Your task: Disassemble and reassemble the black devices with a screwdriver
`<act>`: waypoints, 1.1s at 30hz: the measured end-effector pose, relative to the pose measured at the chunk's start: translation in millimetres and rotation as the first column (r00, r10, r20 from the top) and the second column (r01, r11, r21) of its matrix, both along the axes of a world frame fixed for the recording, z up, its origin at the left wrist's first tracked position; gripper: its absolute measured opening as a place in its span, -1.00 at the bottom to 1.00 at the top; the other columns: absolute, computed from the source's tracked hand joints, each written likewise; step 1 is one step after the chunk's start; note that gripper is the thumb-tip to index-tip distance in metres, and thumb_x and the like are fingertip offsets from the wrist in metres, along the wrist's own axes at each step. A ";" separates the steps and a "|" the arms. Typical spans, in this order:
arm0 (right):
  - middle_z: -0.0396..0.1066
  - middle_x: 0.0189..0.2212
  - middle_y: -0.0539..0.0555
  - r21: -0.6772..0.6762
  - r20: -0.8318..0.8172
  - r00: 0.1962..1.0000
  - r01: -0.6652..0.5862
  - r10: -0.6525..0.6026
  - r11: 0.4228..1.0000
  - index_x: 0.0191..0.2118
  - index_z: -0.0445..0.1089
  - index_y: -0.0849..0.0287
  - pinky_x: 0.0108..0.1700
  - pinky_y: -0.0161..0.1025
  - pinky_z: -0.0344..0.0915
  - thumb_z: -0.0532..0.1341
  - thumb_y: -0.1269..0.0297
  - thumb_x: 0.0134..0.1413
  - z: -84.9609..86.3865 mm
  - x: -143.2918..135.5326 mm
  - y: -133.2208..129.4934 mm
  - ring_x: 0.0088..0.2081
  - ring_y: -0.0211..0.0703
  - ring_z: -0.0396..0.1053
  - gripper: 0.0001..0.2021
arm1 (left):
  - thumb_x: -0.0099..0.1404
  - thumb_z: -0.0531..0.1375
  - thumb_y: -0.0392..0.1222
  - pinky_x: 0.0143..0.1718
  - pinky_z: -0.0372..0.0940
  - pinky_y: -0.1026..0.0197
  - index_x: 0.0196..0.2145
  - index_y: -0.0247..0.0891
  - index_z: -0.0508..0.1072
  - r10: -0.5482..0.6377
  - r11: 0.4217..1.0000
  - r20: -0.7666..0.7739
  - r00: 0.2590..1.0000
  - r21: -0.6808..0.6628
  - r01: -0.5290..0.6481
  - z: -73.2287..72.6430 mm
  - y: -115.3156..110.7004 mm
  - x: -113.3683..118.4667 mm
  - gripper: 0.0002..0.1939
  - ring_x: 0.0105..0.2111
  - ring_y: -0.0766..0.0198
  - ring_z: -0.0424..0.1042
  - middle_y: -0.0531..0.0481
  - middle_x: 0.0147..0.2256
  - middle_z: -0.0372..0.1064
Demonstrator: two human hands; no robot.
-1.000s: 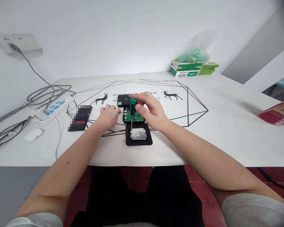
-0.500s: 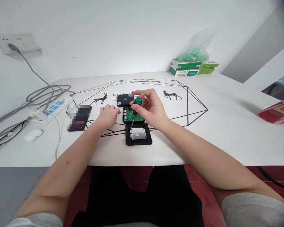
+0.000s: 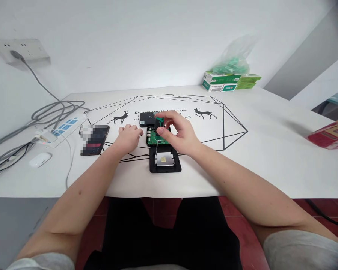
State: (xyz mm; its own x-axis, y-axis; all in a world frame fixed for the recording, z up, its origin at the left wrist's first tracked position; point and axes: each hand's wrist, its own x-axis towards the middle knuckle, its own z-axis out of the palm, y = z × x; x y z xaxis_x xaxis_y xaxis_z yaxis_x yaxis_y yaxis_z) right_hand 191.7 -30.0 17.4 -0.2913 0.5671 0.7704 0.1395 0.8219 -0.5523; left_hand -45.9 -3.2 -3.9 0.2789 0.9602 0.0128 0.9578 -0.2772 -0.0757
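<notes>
White tabletop (image 3: 276, 161), printed with deer and angular lines, carries everything noted below. Right hand (image 3: 181, 133): thumb and fingers gripped around the handle of a screwdriver. Left hand (image 3: 129, 138): palm down, fingers loosely curled, just beside the circuit board's left edge; whether anything lies under the fingers cannot be determined. Smartphone (image 3: 100, 140), partly masked by pixelation: lies left of the left hand. Black base cover (image 3: 165, 170): flat, nearest the person, with a bare metal plate (image 3: 170, 159) set within it. Green circuit board (image 3: 163, 141): in its dark housing, directly beyond the cover, partly hidden by the right hand. Black-and-green screwdriver (image 3: 159, 123): near upright, handle above the board, thin shaft leading down to the plate's far left corner; seating in a screw cannot be confirmed. Yellowish pad (image 3: 163, 159): on the plate. Risks, in this inspector's judgement: a tip poorly seated could cam out, scoring the plate or striking the board; nothing visible braces the cover, so turning force may twist it; a loosened screw could roll away unnoticed.
</notes>
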 end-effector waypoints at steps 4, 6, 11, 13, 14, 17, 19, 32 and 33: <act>0.53 -0.12 0.09 0.094 0.014 1.000 0.021 -0.022 0.995 0.15 0.50 -0.01 -0.12 -0.03 0.46 0.27 -0.04 0.45 -0.2 0.5 1.7 -0.22 -0.12 0.40 -0.67 | 0.55 0.02 -0.33 0.16 0.22 -0.20 0.13 -0.08 0.59 -0.006 1.000 0.003 1.000 0.008 0.006 -0.4 0.3 -0.3 -0.58 0.22 -0.17 0.33 -0.21 0.15 0.51; 0.49 -0.16 0.07 0.115 0.014 0.999 0.040 -0.041 0.993 0.15 0.51 -0.01 -0.09 -0.01 0.46 0.26 -0.03 0.45 -0.5 1.2 1.9 -0.22 -0.11 0.38 -0.67 | 0.54 0.03 -0.33 0.15 0.22 -0.19 0.12 -0.07 0.59 -0.008 1.000 0.010 1.000 0.015 0.008 -1.2 0.9 -1.1 -0.59 0.22 -0.18 0.33 -0.21 0.14 0.51; 0.44 -0.18 0.07 0.095 0.024 0.998 0.061 -0.063 0.994 0.20 0.53 -0.05 -0.01 0.04 0.47 0.22 -0.03 0.48 -1.5 3.4 2.9 -0.18 -0.08 0.38 -0.65 | 0.52 0.03 -0.34 0.14 0.21 -0.18 0.11 -0.05 0.59 -0.008 1.000 0.027 1.000 0.023 0.008 -1.4 1.4 -3.6 -0.58 0.21 -0.17 0.34 -0.21 0.13 0.52; 0.44 -0.18 0.07 0.080 0.021 0.998 0.057 -0.059 0.995 0.20 0.53 -0.06 -0.02 0.03 0.47 0.19 0.02 0.50 -1.8 4.2 3.9 -0.17 -0.07 0.39 -0.67 | 0.53 0.01 -0.35 0.15 0.21 -0.19 0.13 -0.06 0.59 0.003 1.000 0.030 1.000 0.026 -0.004 -0.7 0.9 -4.0 -0.56 0.22 -0.18 0.33 -0.21 0.14 0.52; 0.45 -0.19 0.07 0.073 0.018 0.998 0.057 -0.058 0.996 0.20 0.54 -0.06 -0.03 0.02 0.47 0.17 0.06 0.51 -2.0 4.5 4.3 -0.16 -0.07 0.40 -0.68 | 0.53 0.01 -0.35 0.16 0.22 -0.20 0.14 -0.06 0.59 0.008 1.000 0.032 0.999 0.026 -0.009 -0.2 0.6 -4.1 -0.56 0.22 -0.18 0.33 -0.22 0.15 0.52; 0.45 -0.22 0.06 0.060 -0.001 0.998 0.055 -0.055 0.997 0.18 0.54 -0.05 -0.05 0.01 0.47 0.13 0.16 0.52 -2.2 4.8 5.6 -0.16 -0.06 0.41 -0.70 | 0.53 0.00 -0.35 0.17 0.22 -0.21 0.15 -0.08 0.58 0.013 1.000 0.036 0.999 0.019 -0.013 1.4 -0.5 -4.0 -0.55 0.23 -0.19 0.33 -0.23 0.17 0.51; 0.44 -0.23 0.05 0.065 -0.016 0.999 0.051 -0.050 0.997 0.16 0.54 -0.04 -0.06 0.00 0.48 0.15 0.20 0.51 -2.1 4.3 5.8 -0.19 -0.08 0.41 -0.72 | 0.54 -0.01 -0.35 0.17 0.22 -0.21 0.15 -0.09 0.58 0.006 1.000 0.035 0.999 0.014 -0.006 2.1 -0.8 -3.9 -0.55 0.22 -0.19 0.33 -0.24 0.17 0.51; 0.54 0.19 0.13 -0.229 -0.146 0.988 -0.079 0.046 0.970 -0.05 0.25 -0.05 -0.11 -0.04 0.55 0.39 -0.03 0.31 -5.5 -2.8 0.9 -0.19 -0.16 0.56 -0.65 | 0.55 0.02 -0.31 0.13 0.21 -0.18 0.13 -0.06 0.57 -0.015 1.000 0.033 0.999 0.021 0.015 -2.7 1.4 -5.4 -0.60 0.21 -0.17 0.33 -0.21 0.14 0.51; 0.56 0.16 0.12 -0.232 -0.147 0.988 -0.077 0.043 0.970 -0.06 0.24 -0.05 -0.12 -0.04 0.55 0.40 -0.05 0.30 -6.2 -3.1 1.1 -0.22 -0.16 0.55 -0.64 | 0.55 0.02 -0.31 0.13 0.21 -0.18 0.12 -0.06 0.57 -0.017 1.000 0.037 0.999 0.022 0.016 -2.8 1.4 -5.5 -0.60 0.21 -0.17 0.33 -0.21 0.14 0.51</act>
State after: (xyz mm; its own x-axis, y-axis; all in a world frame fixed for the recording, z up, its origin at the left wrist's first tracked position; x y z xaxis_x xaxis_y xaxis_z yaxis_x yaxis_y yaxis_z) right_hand 188.6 -28.9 11.2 -0.2291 0.7229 0.6518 0.0018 0.6700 -0.7424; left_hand -51.3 -1.8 -6.6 0.2935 0.9549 0.0446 0.9554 -0.2915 -0.0466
